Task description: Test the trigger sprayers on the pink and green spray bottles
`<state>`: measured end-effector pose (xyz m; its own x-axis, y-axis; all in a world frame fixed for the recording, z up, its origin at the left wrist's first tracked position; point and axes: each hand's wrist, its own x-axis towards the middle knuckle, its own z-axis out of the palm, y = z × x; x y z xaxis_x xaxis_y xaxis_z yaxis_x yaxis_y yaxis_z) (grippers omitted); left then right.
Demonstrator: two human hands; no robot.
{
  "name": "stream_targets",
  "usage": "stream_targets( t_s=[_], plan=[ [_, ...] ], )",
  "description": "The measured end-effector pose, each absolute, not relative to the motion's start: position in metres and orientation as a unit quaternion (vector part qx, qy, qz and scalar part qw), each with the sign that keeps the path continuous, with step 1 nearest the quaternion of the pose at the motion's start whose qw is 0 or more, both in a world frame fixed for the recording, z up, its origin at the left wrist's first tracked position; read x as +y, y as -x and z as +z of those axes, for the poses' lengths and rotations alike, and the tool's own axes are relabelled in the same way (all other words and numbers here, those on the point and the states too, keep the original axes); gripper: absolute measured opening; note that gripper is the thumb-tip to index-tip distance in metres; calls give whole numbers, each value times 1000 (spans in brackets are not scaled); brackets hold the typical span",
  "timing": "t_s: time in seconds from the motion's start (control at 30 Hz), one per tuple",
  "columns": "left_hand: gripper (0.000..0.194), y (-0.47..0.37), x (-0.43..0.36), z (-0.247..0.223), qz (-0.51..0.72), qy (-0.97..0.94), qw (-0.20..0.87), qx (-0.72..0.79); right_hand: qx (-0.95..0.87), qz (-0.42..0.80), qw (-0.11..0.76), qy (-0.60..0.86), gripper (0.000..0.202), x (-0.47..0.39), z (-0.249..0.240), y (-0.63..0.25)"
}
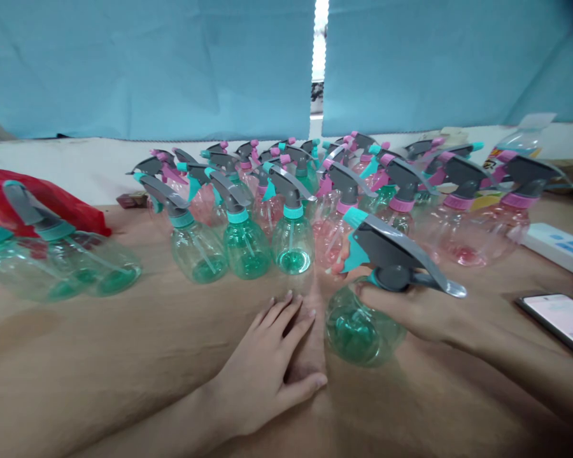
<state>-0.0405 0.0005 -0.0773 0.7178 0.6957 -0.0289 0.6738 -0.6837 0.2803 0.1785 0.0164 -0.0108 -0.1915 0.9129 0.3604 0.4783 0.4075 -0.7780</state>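
Note:
My right hand (pixel 386 304) is wrapped round the neck of a green spray bottle (pixel 356 334) with a grey and turquoise trigger head, which leans a little over the table. Flat on the brown tabletop (pixel 172 356) lies my left hand (pixel 262 369), fingers spread and nothing in them. Just beyond it stand three green spray bottles (pixel 246 248) with turquoise collars. Behind and to the right are several pink spray bottles (pixel 468 238) with pink collars, mixed with more green ones at the back.
At the left, two green spray bottles (pixel 93 261) stand by a red plastic bag (pixel 62 207). On the right are a phone (pixel 561 321), a white power strip (pixel 558 247) and a clear drink bottle (pixel 523 140). A blue curtain (pixel 148 70) hangs behind a white ledge.

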Motion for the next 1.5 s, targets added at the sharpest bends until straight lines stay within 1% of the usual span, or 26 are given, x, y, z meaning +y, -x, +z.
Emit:
stream_targets(
  t_s=[0.1, 0.2, 0.27, 0.37, 0.5, 0.73, 1.07, 1.27, 1.37, 1.5],
  plan=[
    [71, 41, 0, -78, 45, -918, 135, 371, -715, 328, 424, 449, 27, 17, -9, -177],
    [71, 40, 1, -79, 51, -918, 137, 370, -710, 315, 434, 456, 29, 17, -10, -176],
    [71, 40, 1, -79, 52, -918, 137, 369, -709, 307, 431, 466, 26, 17, -12, -176],
    [72, 39, 1, -78, 48, -918, 135, 370, -710, 326, 411, 469, 21, 19, -16, -177],
    [72, 39, 0, -78, 40, -918, 131, 371, -713, 349, 424, 435, 30, 21, -16, -178],
    [71, 40, 0, -79, 48, -919, 132, 370, -713, 317, 427, 457, 23, 19, -17, -177],
    [71, 39, 1, -78, 44, -918, 128, 373, -740, 199, 411, 494, 33, 16, -14, -175],
    [71, 40, 0, -80, 60, -920, 124, 368, -738, 199, 418, 491, 35, 17, -16, -176],
    [71, 40, 1, -80, 57, -920, 125, 368, -735, 204, 423, 489, 32, 18, -18, -176],
    [71, 39, 1, -79, 50, -921, 122, 366, -725, 250, 421, 484, 26, 18, -19, -176]
  ],
)
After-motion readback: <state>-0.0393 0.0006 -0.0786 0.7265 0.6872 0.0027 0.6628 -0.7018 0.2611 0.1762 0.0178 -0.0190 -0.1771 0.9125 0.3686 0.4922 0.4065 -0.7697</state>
